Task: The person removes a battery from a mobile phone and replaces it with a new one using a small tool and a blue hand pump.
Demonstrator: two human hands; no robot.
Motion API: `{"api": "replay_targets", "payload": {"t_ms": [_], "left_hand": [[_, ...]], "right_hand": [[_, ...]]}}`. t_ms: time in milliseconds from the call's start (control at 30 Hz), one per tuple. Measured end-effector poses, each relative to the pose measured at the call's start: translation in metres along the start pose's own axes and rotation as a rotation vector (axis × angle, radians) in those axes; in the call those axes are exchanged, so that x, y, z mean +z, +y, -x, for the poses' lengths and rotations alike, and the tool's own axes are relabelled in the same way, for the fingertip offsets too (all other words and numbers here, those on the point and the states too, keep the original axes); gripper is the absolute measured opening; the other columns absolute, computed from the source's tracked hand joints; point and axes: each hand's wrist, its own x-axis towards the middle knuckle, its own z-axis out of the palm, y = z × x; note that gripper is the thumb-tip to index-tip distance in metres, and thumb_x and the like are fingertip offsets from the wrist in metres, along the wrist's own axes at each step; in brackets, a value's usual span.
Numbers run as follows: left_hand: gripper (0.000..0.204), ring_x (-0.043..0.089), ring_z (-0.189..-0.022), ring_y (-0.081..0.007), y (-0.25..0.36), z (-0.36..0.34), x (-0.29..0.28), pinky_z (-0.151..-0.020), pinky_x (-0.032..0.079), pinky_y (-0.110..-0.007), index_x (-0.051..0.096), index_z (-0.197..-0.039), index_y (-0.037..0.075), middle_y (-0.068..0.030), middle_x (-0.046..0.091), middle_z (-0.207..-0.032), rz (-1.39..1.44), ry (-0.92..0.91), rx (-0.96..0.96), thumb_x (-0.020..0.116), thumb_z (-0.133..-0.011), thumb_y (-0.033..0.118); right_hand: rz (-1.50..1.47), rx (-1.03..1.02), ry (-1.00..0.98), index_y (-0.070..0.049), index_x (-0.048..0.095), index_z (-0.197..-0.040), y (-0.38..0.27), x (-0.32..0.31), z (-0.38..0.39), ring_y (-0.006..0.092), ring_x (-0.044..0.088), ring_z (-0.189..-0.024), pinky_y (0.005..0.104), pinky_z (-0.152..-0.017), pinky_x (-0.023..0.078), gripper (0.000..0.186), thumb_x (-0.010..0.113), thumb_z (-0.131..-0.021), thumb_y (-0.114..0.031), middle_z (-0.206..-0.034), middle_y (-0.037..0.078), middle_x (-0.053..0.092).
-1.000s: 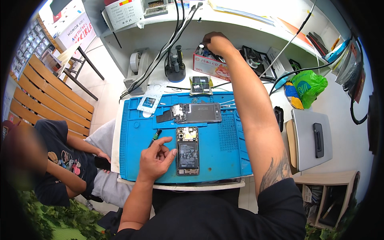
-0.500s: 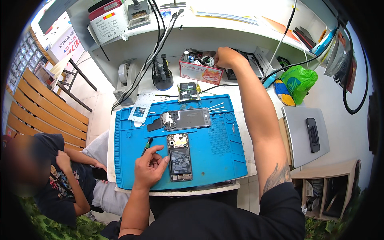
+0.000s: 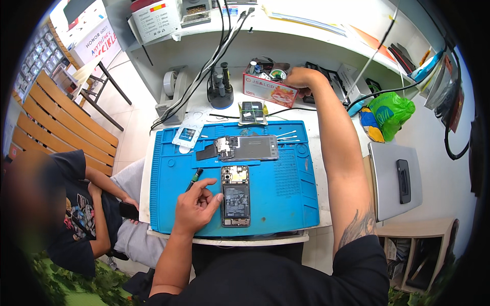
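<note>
An opened phone (image 3: 236, 201) lies upright in line with me on the blue work mat (image 3: 173, 209), its battery and circuit board bare. Just left of it, my left hand (image 3: 198, 206) rests with the index finger stretched, the thumb apart and the other fingers curled. A dark screwdriver with a green band (image 3: 195, 178) shows beyond that hand, apparently lying on the mat. My right arm reaches far across the table; my right hand (image 3: 306, 79) is at the right end of a red and white cardboard box (image 3: 269, 91) full of small parts. Its fingers are mostly hidden.
A second phone part (image 3: 255, 148), cotton swabs (image 3: 287, 136) and a blister card (image 3: 189, 131) lie farther up the mat. Behind stand a tool holder (image 3: 220, 94) and hanging cables (image 3: 204, 66). A silver laptop (image 3: 393, 183) is right; a seated person (image 3: 76, 204) is left.
The whole view has shifted slightly, so the table sits farther right. My right hand has come a little lower at the box's right end. My left hand stays beside the phone.
</note>
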Motion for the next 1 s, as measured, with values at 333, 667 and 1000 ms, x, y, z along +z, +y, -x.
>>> {"api": "replay_targets", "payload": {"t_ms": [333,667,1000], "left_hand": [[0.039,0.052,-0.056,-0.0047,0.004,0.000,-0.003,-0.052,0.042,-0.024,0.075,-0.127,0.004,0.0010,0.066,-0.070,0.003,-0.008,-0.009,0.090,-0.093,0.013],[0.039,0.052,-0.055,-0.0054,0.005,-0.001,-0.004,-0.052,0.042,-0.024,0.076,-0.127,0.005,0.0020,0.065,-0.070,-0.016,-0.015,0.019,0.090,-0.092,0.013],[0.039,0.052,-0.055,-0.0064,0.002,-0.003,-0.003,-0.052,0.043,-0.025,0.076,-0.127,0.006,0.0013,0.066,-0.070,-0.022,-0.024,0.020,0.091,-0.092,0.014]], "right_hand": [[0.026,0.030,0.078,0.007,0.083,-0.105,-0.004,0.011,-0.014,0.0279,0.081,-0.069,0.0435,-0.060,0.065,0.030,0.082,-0.093,-0.021,-0.094,0.019,0.083],[0.088,0.036,0.179,0.007,0.084,-0.101,-0.008,0.015,-0.010,0.0297,0.082,-0.072,0.0455,-0.064,0.067,0.027,0.083,-0.088,-0.017,-0.096,0.022,0.083],[-0.020,-0.059,0.294,0.008,0.081,-0.105,0.007,0.023,-0.024,0.0347,0.083,-0.076,0.0476,-0.064,0.068,0.033,0.075,-0.085,-0.018,-0.098,0.026,0.082]]}}
